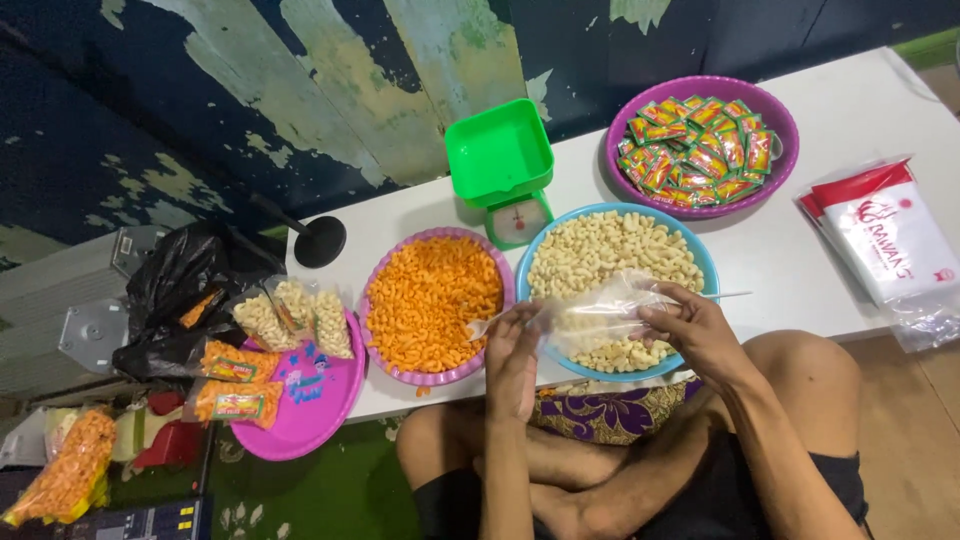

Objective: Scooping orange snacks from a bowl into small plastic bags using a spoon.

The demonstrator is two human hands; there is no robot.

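The person sits cross-legged at the near edge of a low white table [800, 250]. Both hands hold a clear plastic bag [600, 310] over the blue bowl [700, 262], which is filled with pale puffed snacks [600, 250]. The left hand [512, 350] pinches the bag's left end with fingers closed on it; the right hand [690, 325] grips its right side, fingers curled around the plastic. A few pale pieces lie inside the bag.

Just left of the blue bowl stands a purple bowl of orange snacks [430, 300], its rim touching the blue one. Behind them, by the table's far edge, sits a green scale [505, 170]. At the far right is a purple bowl of small sachets [700, 145]. A pink tray [310, 400] at the left end carries filled snack bags. A stack of packaging [890, 240] lies at the right edge.
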